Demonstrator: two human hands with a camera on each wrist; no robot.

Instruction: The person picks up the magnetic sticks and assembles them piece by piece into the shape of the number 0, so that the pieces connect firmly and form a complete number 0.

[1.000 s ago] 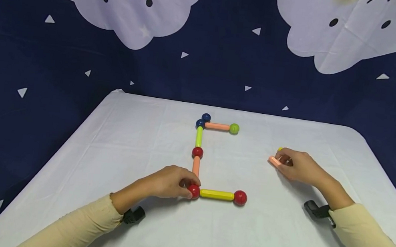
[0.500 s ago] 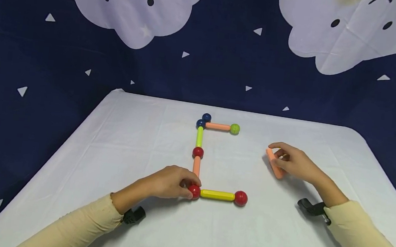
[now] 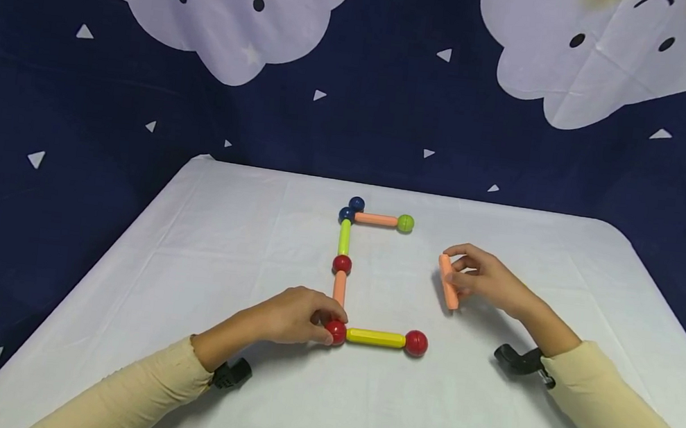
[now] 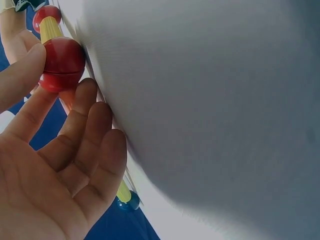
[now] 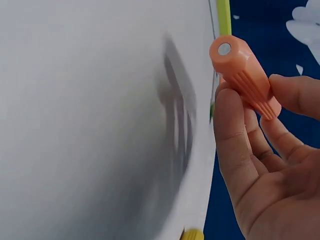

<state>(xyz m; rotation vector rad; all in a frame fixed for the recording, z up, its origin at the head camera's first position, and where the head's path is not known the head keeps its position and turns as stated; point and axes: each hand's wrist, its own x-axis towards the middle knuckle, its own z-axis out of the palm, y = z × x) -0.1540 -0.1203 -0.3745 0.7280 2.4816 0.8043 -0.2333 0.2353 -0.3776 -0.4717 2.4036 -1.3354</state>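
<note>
My left hand [image 3: 301,315] pinches a red ball [image 4: 64,62] between thumb and finger at the near-left corner of a magnetic stick-and-ball figure. An orange magnetic rod [image 3: 339,287] runs away from that ball to another red ball [image 3: 342,264]; a yellow rod [image 3: 376,338] runs right to a third red ball [image 3: 416,343]. My right hand [image 3: 489,282] holds a loose orange magnetic rod [image 5: 245,75] by thumb and fingers, tilted, right of the figure and above the table. A round metal spot shows on its end in the right wrist view.
Farther back, a lime rod [image 3: 345,237] joins two touching blue balls [image 3: 347,214], an orange rod [image 3: 376,220] and a green ball [image 3: 405,223]. A yellow piece [image 5: 192,234] shows at the right wrist view's bottom edge. White cloth covers the table [image 3: 253,232].
My right hand has moved left with the orange rod, which has turned from slanting to nearly upright in the head view. My left hand stays on the corner ball.
</note>
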